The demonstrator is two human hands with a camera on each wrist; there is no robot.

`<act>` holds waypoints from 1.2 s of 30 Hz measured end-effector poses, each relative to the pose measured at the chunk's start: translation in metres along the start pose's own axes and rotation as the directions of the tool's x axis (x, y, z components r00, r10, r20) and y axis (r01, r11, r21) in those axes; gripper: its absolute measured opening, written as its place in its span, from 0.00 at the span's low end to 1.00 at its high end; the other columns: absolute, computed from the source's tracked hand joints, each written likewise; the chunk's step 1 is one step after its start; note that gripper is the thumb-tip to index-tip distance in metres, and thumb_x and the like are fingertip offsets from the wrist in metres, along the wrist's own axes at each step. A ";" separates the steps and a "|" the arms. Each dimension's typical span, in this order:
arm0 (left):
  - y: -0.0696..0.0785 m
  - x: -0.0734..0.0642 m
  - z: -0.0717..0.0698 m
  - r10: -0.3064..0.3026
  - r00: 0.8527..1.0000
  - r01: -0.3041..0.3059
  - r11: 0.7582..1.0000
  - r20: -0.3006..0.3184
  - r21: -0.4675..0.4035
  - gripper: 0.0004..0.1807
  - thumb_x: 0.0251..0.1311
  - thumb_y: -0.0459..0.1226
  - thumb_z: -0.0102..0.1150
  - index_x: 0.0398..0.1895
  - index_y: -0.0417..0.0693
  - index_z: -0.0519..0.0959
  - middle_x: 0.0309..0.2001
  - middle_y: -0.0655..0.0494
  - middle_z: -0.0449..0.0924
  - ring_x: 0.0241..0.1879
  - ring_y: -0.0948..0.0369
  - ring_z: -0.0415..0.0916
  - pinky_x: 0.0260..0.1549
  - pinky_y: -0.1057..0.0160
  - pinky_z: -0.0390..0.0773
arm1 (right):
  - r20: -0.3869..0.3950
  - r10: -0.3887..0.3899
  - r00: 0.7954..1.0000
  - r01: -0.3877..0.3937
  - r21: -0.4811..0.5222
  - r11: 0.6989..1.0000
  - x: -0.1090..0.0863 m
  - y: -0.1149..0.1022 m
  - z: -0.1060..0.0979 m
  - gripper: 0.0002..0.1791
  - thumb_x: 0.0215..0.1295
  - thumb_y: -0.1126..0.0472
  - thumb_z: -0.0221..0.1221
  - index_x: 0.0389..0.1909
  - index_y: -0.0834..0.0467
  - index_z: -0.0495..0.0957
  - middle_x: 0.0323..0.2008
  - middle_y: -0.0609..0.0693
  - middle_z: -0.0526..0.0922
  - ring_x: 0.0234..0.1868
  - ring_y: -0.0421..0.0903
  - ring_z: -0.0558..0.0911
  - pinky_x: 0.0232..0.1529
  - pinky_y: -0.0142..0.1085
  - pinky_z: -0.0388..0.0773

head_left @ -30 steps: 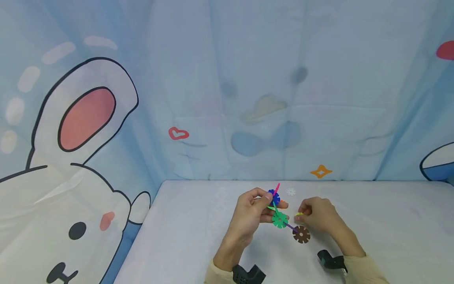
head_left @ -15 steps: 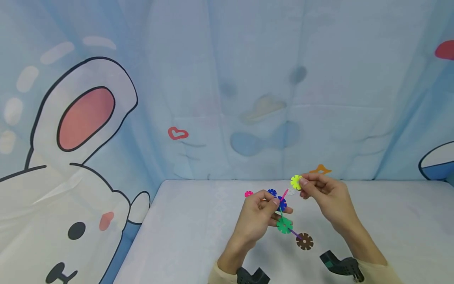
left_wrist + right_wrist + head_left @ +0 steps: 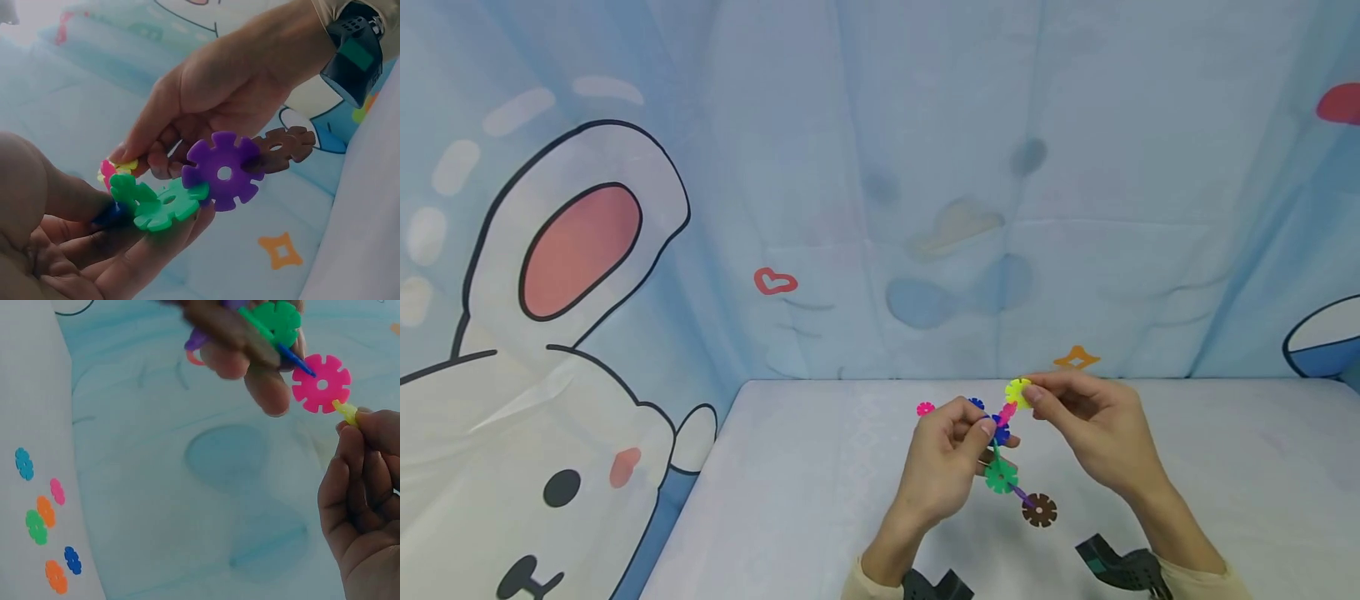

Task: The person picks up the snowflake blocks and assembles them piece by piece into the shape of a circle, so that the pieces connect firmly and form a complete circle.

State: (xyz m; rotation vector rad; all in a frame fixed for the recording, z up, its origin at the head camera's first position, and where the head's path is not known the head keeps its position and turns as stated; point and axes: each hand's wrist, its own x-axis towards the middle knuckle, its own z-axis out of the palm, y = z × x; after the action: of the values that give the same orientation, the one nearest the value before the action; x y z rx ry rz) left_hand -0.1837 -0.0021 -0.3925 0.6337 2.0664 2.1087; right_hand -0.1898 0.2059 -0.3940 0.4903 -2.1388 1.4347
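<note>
My left hand [image 3: 936, 467] pinches a chain of notched plastic snowflake discs by its blue disc [image 3: 1002, 433], between thumb and index finger. Below it hang a green disc [image 3: 1001, 477], a purple disc [image 3: 209, 159] and a brown disc [image 3: 1039, 510]; another green disc [image 3: 124, 187] sits between the blue and the larger green one. A pink disc [image 3: 312, 400] juts from the blue one. At the pink disc's edge, thumb and fingers of my right hand [image 3: 1101, 429] pinch a yellow disc [image 3: 1017, 390], its rim overlapping a notch there.
Loose discs lie on the white table [image 3: 790, 500] behind the left hand, among them a pink one [image 3: 926, 409], a blue one [image 3: 976, 403] and an orange one [image 3: 56, 577]. A printed curtain [image 3: 820, 192] rises along the table's back edge.
My right hand has lifted the yellow disc from low near the table, then brought it left to the pink disc. The left hand has shifted slightly right with the chain.
</note>
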 end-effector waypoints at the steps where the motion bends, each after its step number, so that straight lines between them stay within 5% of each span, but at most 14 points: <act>1: 0.000 0.000 0.000 0.017 1.000 -0.017 1.000 0.002 0.015 0.08 0.79 0.34 0.55 0.40 0.37 0.77 0.41 0.40 0.92 0.30 0.68 0.89 0.38 0.64 0.90 | -0.004 -0.007 1.000 0.007 -0.002 1.000 0.000 -0.001 0.000 0.11 0.68 0.75 0.66 0.47 0.63 0.88 0.33 0.39 0.88 0.30 0.37 0.85 0.35 0.24 0.84; 6: 0.001 -0.002 0.001 0.089 0.996 -0.090 0.994 0.011 0.064 0.08 0.79 0.33 0.54 0.39 0.36 0.77 0.39 0.39 0.91 0.29 0.67 0.89 0.36 0.65 0.90 | -0.013 -0.015 1.000 0.015 0.006 1.000 -0.002 -0.002 -0.001 0.12 0.65 0.77 0.67 0.46 0.63 0.89 0.30 0.41 0.87 0.29 0.38 0.83 0.31 0.25 0.82; 14: 0.005 -0.004 0.000 0.118 0.993 -0.120 0.989 0.026 0.088 0.09 0.78 0.32 0.55 0.38 0.36 0.78 0.38 0.39 0.91 0.30 0.64 0.91 0.34 0.65 0.89 | 0.001 -0.056 0.998 0.056 0.016 0.998 -0.003 -0.004 0.000 0.12 0.63 0.79 0.67 0.44 0.64 0.89 0.33 0.40 0.88 0.29 0.37 0.84 0.31 0.25 0.83; 18: 0.004 -0.002 0.001 0.028 0.997 -0.028 1.000 0.067 -0.001 0.09 0.79 0.33 0.52 0.41 0.34 0.75 0.41 0.36 0.91 0.33 0.60 0.92 0.36 0.64 0.90 | -0.009 -0.029 1.000 0.029 0.016 0.999 -0.002 -0.005 0.002 0.12 0.65 0.78 0.67 0.46 0.64 0.88 0.32 0.38 0.89 0.29 0.37 0.85 0.32 0.25 0.84; 23: 0.001 0.000 0.001 -0.108 0.987 0.114 0.992 0.117 -0.048 0.07 0.78 0.32 0.51 0.54 0.44 0.71 0.44 0.39 0.91 0.31 0.60 0.92 0.33 0.62 0.90 | -0.038 0.072 0.997 -0.070 0.044 0.997 -0.003 -0.006 0.008 0.08 0.67 0.73 0.68 0.45 0.63 0.86 0.29 0.44 0.89 0.28 0.40 0.87 0.34 0.27 0.86; 27: -0.002 0.002 -0.003 -0.098 0.983 0.106 0.993 0.153 -0.047 0.14 0.77 0.30 0.49 0.62 0.46 0.69 0.46 0.35 0.90 0.32 0.45 0.92 0.29 0.59 0.90 | -0.003 0.111 0.994 -0.111 0.014 0.994 -0.004 0.001 0.013 0.04 0.70 0.69 0.67 0.43 0.61 0.88 0.31 0.44 0.89 0.30 0.40 0.87 0.36 0.28 0.86; 31: -0.004 0.005 -0.009 -0.080 0.986 0.097 0.989 0.149 -0.113 0.11 0.76 0.28 0.47 0.57 0.41 0.70 0.45 0.26 0.87 0.39 0.25 0.85 0.29 0.54 0.91 | 0.018 0.153 0.988 -0.152 -0.052 0.987 -0.001 0.016 0.011 0.08 0.76 0.62 0.63 0.48 0.60 0.89 0.36 0.36 0.88 0.34 0.38 0.85 0.38 0.26 0.83; 33: -0.006 0.007 -0.011 -0.094 0.989 0.110 0.983 0.114 -0.144 0.10 0.76 0.27 0.47 0.55 0.41 0.70 0.44 0.25 0.87 0.40 0.23 0.83 0.29 0.53 0.91 | 0.003 0.198 0.980 -0.197 -0.079 0.977 0.000 0.027 0.009 0.12 0.78 0.57 0.62 0.50 0.59 0.88 0.38 0.33 0.87 0.35 0.37 0.84 0.39 0.26 0.82; 36: -0.008 0.009 -0.015 -0.150 0.987 0.159 0.970 0.064 -0.183 0.08 0.75 0.29 0.47 0.52 0.42 0.72 0.43 0.27 0.88 0.35 0.33 0.89 0.30 0.53 0.91 | -0.004 0.293 0.956 -0.290 -0.141 0.947 0.000 0.047 0.007 0.18 0.79 0.50 0.61 0.53 0.60 0.87 0.40 0.38 0.88 0.36 0.39 0.84 0.37 0.26 0.81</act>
State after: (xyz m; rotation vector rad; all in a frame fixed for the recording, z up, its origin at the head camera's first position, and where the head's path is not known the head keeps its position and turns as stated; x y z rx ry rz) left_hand -0.1995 -0.0123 -0.3981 0.4773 1.7997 2.1409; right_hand -0.2170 0.2168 -0.4310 0.1365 -2.3822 1.4201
